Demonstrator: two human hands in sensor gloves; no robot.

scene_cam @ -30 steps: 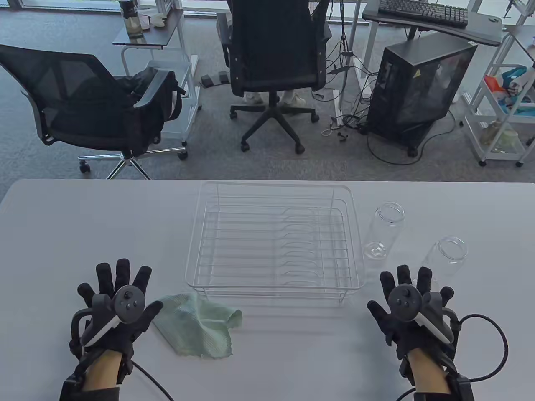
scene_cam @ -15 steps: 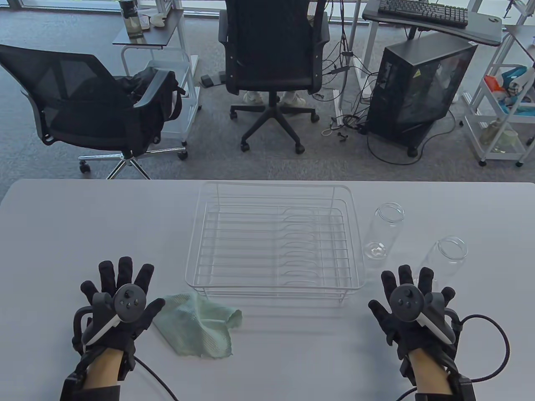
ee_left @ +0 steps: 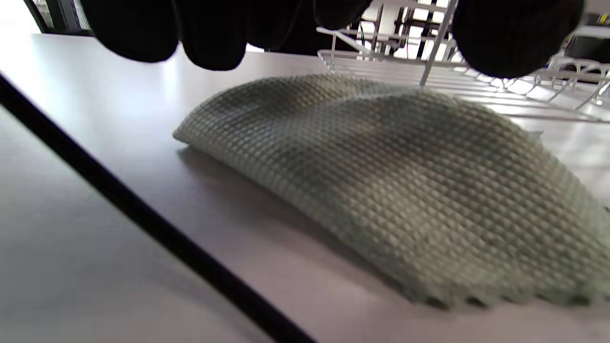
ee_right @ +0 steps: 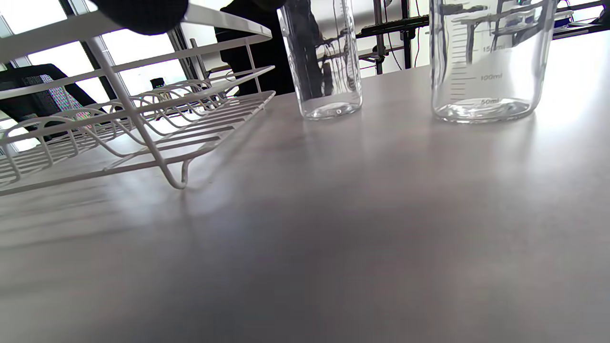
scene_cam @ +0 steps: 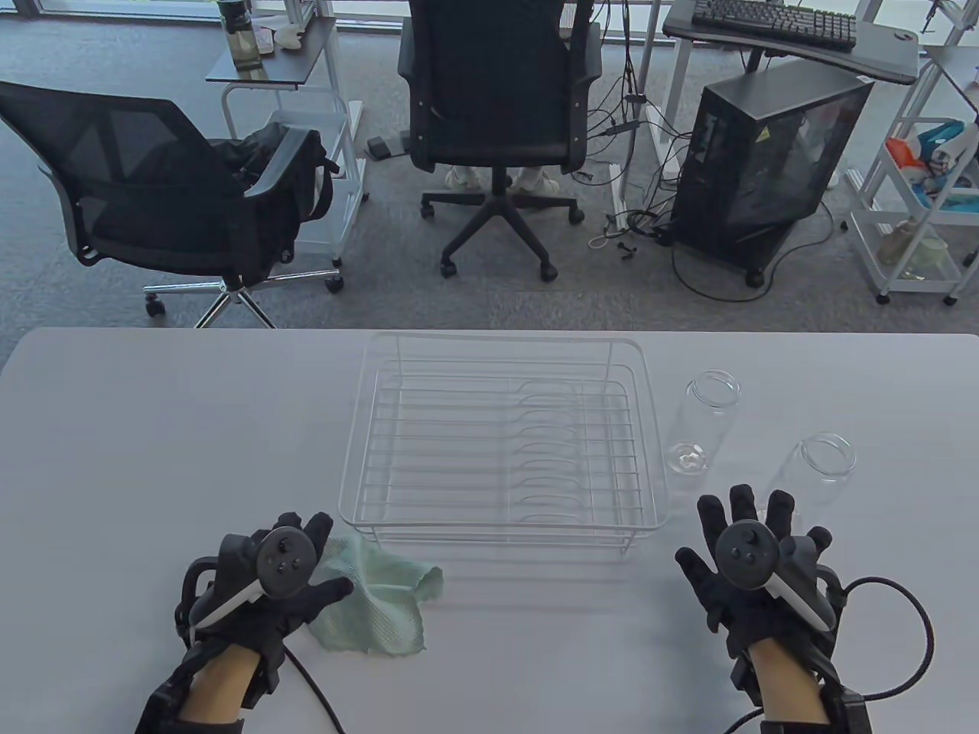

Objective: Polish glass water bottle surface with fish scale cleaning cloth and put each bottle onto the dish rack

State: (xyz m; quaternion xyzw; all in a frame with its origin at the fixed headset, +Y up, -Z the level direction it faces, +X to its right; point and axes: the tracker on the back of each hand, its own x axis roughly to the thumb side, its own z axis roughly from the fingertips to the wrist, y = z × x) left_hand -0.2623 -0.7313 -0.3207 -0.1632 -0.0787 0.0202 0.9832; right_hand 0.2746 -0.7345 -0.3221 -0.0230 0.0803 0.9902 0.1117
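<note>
Left grip [scene_cam: 275,589] relaxed above cloth [scene_cam: 375,596], right grip [scene_cam: 753,569] spread flat, both bottles [scene_cam: 700,420] upright, mouths up.

Beyond the pale grey table [scene_cam: 153,428] stand two black mesh office chairs [scene_cam: 497,99], a black computer tower [scene_cam: 765,160] and a black keyboard [scene_cam: 772,23].

A pale green cleaning cloth [scene_cam: 375,600] with a fish-scale weave lies crumpled on the tabletop [scene_cam: 153,428], just in front of the near left corner of the dish rack [scene_cam: 501,443]; its left edge is partly hidden. The white wire rack sits mid-tabletop and holds nothing. Two clear glass bottles stand upright and uncapped to its right: the far bottle [scene_cam: 700,424] close beside the rack, the near bottle [scene_cam: 818,466] further right, with printed volume marks.
</note>
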